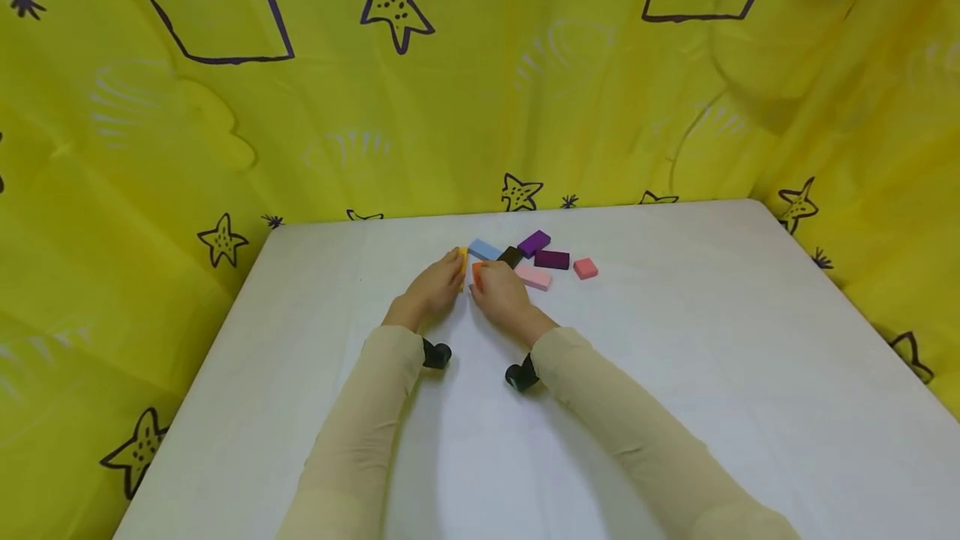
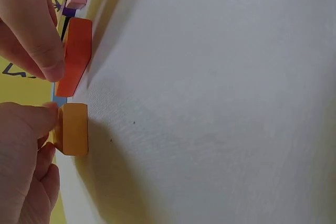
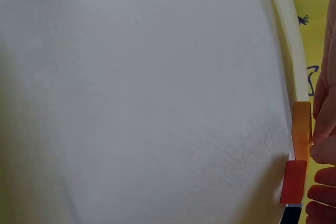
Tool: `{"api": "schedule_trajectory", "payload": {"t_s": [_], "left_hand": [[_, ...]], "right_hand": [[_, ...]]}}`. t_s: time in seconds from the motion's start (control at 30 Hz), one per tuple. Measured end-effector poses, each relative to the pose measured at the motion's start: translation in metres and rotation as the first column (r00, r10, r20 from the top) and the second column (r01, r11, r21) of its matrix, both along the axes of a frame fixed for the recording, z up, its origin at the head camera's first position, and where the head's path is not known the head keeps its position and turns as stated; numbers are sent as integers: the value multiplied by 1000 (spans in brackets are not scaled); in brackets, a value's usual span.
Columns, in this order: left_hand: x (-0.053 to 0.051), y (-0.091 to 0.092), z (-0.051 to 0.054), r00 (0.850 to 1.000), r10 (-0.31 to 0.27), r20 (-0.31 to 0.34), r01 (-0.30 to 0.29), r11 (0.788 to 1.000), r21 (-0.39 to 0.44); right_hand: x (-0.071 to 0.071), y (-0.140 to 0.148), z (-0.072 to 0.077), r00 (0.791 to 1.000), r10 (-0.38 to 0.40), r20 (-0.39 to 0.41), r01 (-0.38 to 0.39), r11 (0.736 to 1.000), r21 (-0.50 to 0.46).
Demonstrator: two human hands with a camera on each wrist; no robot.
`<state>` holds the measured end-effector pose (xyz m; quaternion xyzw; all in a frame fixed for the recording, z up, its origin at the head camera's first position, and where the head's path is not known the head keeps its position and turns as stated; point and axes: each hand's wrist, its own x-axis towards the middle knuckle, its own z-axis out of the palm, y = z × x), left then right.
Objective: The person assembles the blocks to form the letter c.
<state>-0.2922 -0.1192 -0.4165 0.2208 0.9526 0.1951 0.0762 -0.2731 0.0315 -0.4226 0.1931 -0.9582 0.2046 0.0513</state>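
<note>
Orange blk (image 2: 78, 53) in R grip (image 1: 502, 295), yellow blk (image 2: 75, 129) in L grip (image 1: 433, 288), both at fingertips (image 2: 53, 71).

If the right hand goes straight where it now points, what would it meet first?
Likely the yellow block at the left hand, beyond the orange block the right hand holds; depth is unclear.

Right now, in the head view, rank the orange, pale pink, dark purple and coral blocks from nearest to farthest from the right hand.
1. Orange block, pinched by the right hand
2. Pale pink block, just right of the hand
3. Dark purple block, farther right and back
4. Coral block, farthest right
</note>
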Motion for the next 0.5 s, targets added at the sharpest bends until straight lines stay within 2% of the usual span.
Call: {"api": "schedule_trajectory", "payload": {"t_s": [0.17,0.33,0.5], "left_hand": [[0,0,1,1000,-15,13,15,999,-34],[1,1,7,1000,-24,1,24,997,-76],[3,3,9,997,-77,-17,74,983,-169]], "right_hand": [[-1,-2,-1,999,14,-47,-11,997,72],[-1,-5,-1,998,21,-54,-12,988,157],[7,-1,1,998,50,-41,-42,986,161]]}}
